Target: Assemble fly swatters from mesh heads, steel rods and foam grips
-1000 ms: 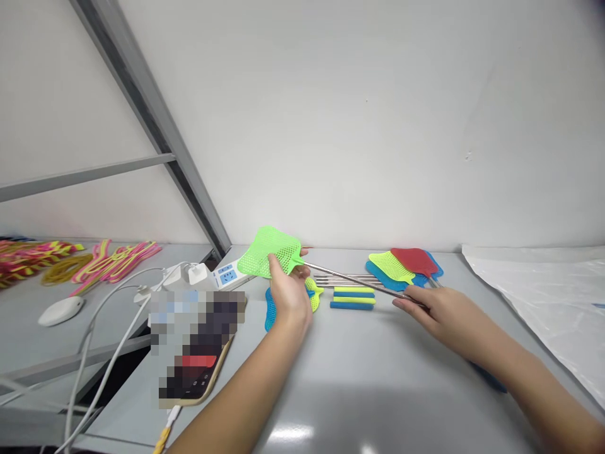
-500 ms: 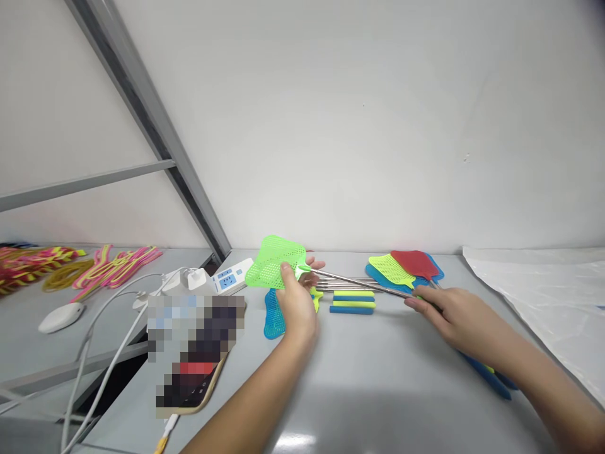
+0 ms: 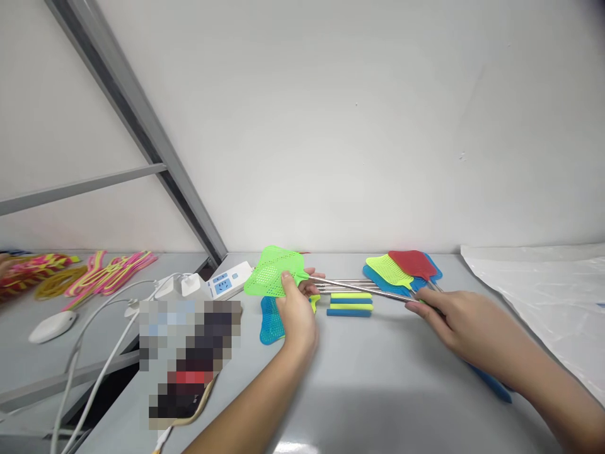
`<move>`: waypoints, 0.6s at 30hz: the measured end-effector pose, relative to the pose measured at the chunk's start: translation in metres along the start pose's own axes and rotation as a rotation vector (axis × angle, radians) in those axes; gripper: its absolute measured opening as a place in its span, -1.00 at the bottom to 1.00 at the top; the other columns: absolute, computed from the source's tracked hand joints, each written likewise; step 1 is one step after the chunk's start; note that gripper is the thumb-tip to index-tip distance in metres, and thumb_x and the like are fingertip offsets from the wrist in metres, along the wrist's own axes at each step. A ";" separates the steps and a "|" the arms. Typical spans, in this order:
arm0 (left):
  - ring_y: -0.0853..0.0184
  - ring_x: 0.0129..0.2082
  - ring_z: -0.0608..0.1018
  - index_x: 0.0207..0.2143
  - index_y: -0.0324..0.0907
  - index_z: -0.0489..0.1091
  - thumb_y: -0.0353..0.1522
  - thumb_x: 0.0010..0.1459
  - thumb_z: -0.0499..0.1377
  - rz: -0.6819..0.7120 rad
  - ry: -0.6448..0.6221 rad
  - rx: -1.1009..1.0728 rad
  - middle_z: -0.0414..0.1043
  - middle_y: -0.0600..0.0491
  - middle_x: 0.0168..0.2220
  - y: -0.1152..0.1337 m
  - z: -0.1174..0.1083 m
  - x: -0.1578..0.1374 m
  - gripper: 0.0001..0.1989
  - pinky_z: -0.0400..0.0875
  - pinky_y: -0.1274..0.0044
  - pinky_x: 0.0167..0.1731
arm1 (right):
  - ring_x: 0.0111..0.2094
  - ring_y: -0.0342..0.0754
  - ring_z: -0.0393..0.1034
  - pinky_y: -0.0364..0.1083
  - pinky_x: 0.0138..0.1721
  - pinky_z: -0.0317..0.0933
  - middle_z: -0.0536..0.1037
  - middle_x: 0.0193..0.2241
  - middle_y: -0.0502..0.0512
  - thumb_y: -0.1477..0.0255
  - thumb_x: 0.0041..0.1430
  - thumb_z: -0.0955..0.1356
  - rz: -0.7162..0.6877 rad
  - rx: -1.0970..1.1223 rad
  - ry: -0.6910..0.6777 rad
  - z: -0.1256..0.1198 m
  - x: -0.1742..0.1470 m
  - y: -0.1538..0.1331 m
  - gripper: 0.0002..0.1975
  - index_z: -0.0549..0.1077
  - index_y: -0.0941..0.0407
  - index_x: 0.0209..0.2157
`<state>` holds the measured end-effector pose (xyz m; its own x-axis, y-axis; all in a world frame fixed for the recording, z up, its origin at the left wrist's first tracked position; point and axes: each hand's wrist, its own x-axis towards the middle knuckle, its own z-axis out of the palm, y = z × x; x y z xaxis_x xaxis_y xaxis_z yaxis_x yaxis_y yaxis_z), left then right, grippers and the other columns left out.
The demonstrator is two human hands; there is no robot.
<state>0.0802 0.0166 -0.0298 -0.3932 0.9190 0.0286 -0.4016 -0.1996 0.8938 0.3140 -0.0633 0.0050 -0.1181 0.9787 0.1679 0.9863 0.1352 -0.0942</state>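
Note:
A bright green fly swatter (image 3: 274, 272) is held above the table between both hands. My left hand (image 3: 299, 312) grips the base of its perforated head, thumb on the near side. My right hand (image 3: 447, 315) closes round the far end of its thin metal rod; the handle there is mostly covered by the fingers. Under my left hand lies a blue swatter head (image 3: 271, 321), with several metal rods (image 3: 350, 285) stretching right from behind that hand. Blue and yellow handle tubes (image 3: 350, 305) lie side by side between the hands. Beyond my right hand rests a pile of swatters, the red one (image 3: 412, 265) on top.
A white power strip (image 3: 231, 279) with plugs and cables sits left, near a blurred-out phone (image 3: 203, 378). Pink and yellow cords (image 3: 113, 272) lie on another surface at far left, past a metal frame post (image 3: 155, 151). White plastic sheeting (image 3: 543, 284) covers the right side.
The green swatter stays in both hands, its head slightly lower. The view has shifted a little. Part of another person's hand now shows at the far left edge.

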 end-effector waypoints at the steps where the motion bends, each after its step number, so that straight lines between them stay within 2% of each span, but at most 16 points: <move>1: 0.44 -0.61 0.37 -0.36 -0.25 0.46 -0.11 0.22 -0.05 0.000 -0.002 -0.001 0.54 -0.04 -0.44 0.000 0.000 0.000 -0.55 0.28 0.56 -0.49 | -0.52 -0.01 0.34 -0.09 -0.49 -0.05 0.47 -0.55 0.03 0.10 0.33 0.06 0.001 0.015 -0.006 -0.001 0.000 0.000 -0.55 0.39 0.02 -0.39; 6: 0.42 -0.59 0.39 -0.36 -0.26 0.47 -0.09 0.23 -0.04 0.012 -0.068 0.023 0.53 -0.04 -0.45 0.003 0.002 -0.005 -0.54 0.30 0.54 -0.46 | -0.51 -0.02 0.32 -0.08 -0.49 -0.02 0.48 -0.52 0.04 0.12 0.33 0.07 -0.023 0.165 -0.081 -0.003 0.001 -0.004 -0.56 0.39 0.03 -0.40; 11: 0.29 -0.45 0.51 -0.36 -0.24 0.50 -0.06 0.24 -0.03 0.021 -0.186 0.104 0.54 -0.07 -0.44 0.004 0.010 -0.039 -0.51 0.38 0.45 -0.32 | -0.52 -0.05 0.29 -0.09 -0.49 0.03 0.43 -0.57 0.02 0.15 0.35 0.07 -0.070 0.379 -0.118 -0.001 -0.001 -0.031 -0.56 0.34 0.05 -0.48; 14: 0.25 -0.35 0.56 -0.31 -0.22 0.50 -0.07 0.27 -0.07 -0.006 -0.307 0.105 0.55 -0.07 -0.40 0.002 0.012 -0.054 -0.51 0.39 0.42 -0.22 | -0.51 -0.05 0.31 -0.10 -0.47 0.05 0.42 -0.58 0.00 0.16 0.36 0.05 -0.054 0.493 -0.125 0.002 -0.003 -0.048 -0.55 0.30 0.06 -0.49; 18: 0.27 -0.35 0.57 -0.24 -0.21 0.47 -0.09 0.28 -0.06 0.000 -0.362 0.070 0.56 -0.04 -0.37 0.001 0.010 -0.051 -0.56 0.39 0.44 -0.25 | -0.46 -0.04 0.35 -0.11 -0.47 0.07 0.47 -0.53 0.00 0.14 0.35 0.06 -0.013 0.584 -0.152 0.006 -0.001 -0.057 -0.54 0.32 0.06 -0.48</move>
<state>0.1084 -0.0269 -0.0259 -0.0703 0.9823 0.1734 -0.3390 -0.1870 0.9220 0.2571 -0.0707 0.0048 -0.1871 0.9817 0.0344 0.7633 0.1674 -0.6240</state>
